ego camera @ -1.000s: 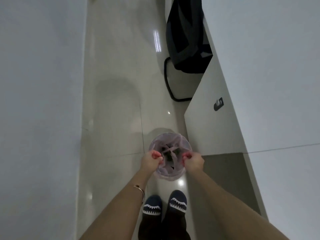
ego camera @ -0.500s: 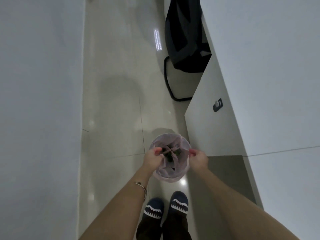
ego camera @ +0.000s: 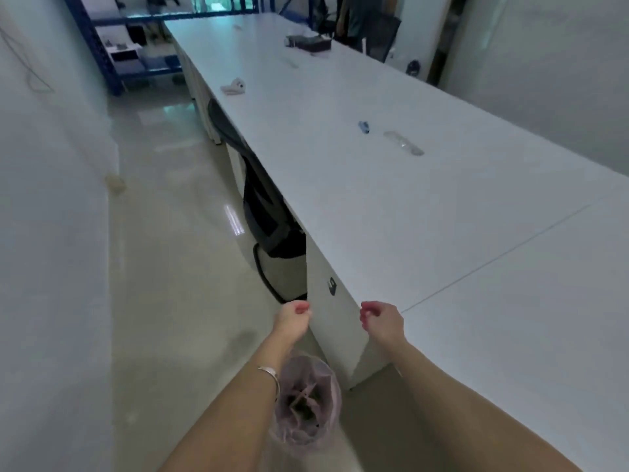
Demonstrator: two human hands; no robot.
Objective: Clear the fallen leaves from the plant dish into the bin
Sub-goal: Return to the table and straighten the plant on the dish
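Both hands have let go of the liner and risen clear of the bin. The left hand (ego camera: 292, 321) hangs loosely curled with fingers drawn together on nothing; the right hand (ego camera: 383, 320) matches it, fingertips bunched, empty. The bin (ego camera: 308, 403) now sits low at six o'clock, between the forearms, its pinkish liner (ego camera: 326, 379) slack, and dark bits inside are probably the leaves, though blur hides detail. The view has lifted to the long white table (ego camera: 408, 206) running toward twelve o'clock. Dumping looks finished; the plant dish is not in view
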